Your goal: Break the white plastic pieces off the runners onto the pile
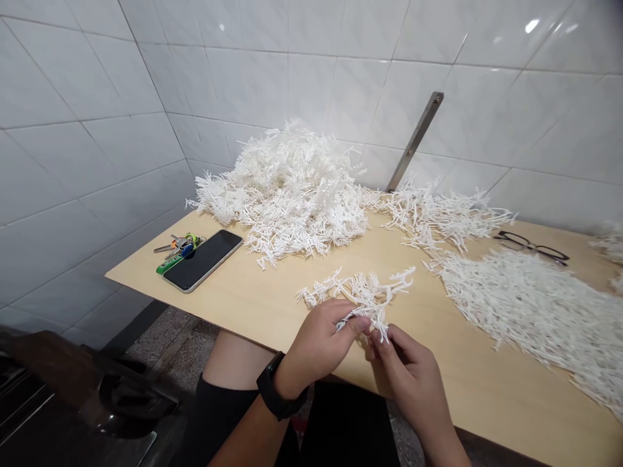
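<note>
The left hand (321, 340) and right hand (413, 370), thumbs close together, both pinch the near end of a white, branching tuft (374, 297). Behind the left hand is a black wristband (277, 389). Under the tuft is a pale tabletop (263, 292). Beyond the grip rises a big heap (296, 201) of similar strands. Left of the grip lie a phone (203, 259) and keys (179, 245); to its right, a flat spread (530, 311) of strands, with glasses (533, 248) farther off.
</note>
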Motion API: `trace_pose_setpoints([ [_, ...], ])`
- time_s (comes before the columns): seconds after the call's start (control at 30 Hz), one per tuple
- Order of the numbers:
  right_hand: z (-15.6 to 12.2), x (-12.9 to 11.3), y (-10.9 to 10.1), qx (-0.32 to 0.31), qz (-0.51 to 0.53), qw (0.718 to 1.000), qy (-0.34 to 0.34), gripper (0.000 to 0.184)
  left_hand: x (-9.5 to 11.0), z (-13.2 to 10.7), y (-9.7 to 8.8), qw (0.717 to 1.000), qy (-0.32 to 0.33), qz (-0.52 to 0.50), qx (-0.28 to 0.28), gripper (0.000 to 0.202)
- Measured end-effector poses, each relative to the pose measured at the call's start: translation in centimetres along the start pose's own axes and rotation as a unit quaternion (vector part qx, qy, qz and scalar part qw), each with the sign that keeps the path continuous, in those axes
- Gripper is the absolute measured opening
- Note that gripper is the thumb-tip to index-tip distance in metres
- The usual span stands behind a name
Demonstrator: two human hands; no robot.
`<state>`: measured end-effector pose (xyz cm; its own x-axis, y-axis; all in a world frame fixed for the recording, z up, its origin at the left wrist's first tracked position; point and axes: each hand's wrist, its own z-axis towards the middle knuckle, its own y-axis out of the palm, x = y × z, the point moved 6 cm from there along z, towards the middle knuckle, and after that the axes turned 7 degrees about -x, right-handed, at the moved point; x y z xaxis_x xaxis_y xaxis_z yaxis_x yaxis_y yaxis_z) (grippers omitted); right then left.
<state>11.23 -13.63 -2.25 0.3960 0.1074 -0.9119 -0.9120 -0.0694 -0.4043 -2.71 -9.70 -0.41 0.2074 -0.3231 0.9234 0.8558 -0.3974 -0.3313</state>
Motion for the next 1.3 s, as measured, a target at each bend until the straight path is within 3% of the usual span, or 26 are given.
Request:
trace_pose_setpoints([
  [0.23, -1.1, -0.9, 0.5, -0.033, -0.018, 0.999, 0.002, 0.045, -1.1, -0.3, -0.6, 0.996, -0.048, -0.035, 0.064, 0.038],
  [0.33, -2.8, -2.4, 0.8, -0.026, -0.031, 0.999, 0.004, 0.048, -2.2, -0.6, -1.7, 0.979, -0.094, -0.086, 0.157, 0.038],
  [0.4, -3.8, -3.1, 0.3, -0.006, -0.036, 0.999, 0.011, 0.048, -2.5, -0.8, -2.1, 0.97, -0.11, -0.114, 0.186, 0.039],
  [0.5, -4.1, -2.4, -2.2, 0.033, -0.037, 0.998, 0.028, 0.047, -1.8, -0.5, -1.7, 0.981, -0.101, -0.086, 0.142, 0.037],
  [0.6, -2.7, 0.4, -6.6, 0.085, -0.077, 0.992, 0.06, 0.04, -1.1, -0.4, -1.3, 0.989, -0.085, -0.046, 0.116, 0.036],
  [0.7, -1.6, 3.0, -10.6, 0.154, -0.205, 0.955, 0.147, 0.053, -0.8, -0.4, -0.9, 0.993, -0.067, -0.033, 0.09, 0.035],
  [0.77, -1.6, 3.3, -11.5, 0.19, -0.258, 0.928, 0.188, 0.06, -0.6, -0.3, -0.6, 0.996, -0.05, -0.017, 0.066, 0.035],
  [0.83, -1.6, 2.7, -10.3, 0.186, -0.228, 0.94, 0.175, 0.054, -0.2, -0.2, -0.2, 0.999, -0.029, 0.006, 0.033, 0.033],
  [0.93, -1.2, 1.2, -5.9, 0.079, -0.083, 0.987, 0.111, 0.047, 0.7, -0.1, 0.4, 0.999, 0.001, 0.037, -0.017, 0.03],
  [1.03, -0.8, 0.0, -2.4, -0.005, 0.0, 0.996, 0.085, 0.049, 1.2, -0.1, 0.7, 0.998, 0.016, 0.044, -0.048, 0.026],
  [1.3, -1.4, -0.5, -0.3, -0.058, 0.088, 0.989, 0.103, 0.044, 0.6, 0.0, 0.2, 1.0, 0.009, 0.005, -0.022, 0.029],
])
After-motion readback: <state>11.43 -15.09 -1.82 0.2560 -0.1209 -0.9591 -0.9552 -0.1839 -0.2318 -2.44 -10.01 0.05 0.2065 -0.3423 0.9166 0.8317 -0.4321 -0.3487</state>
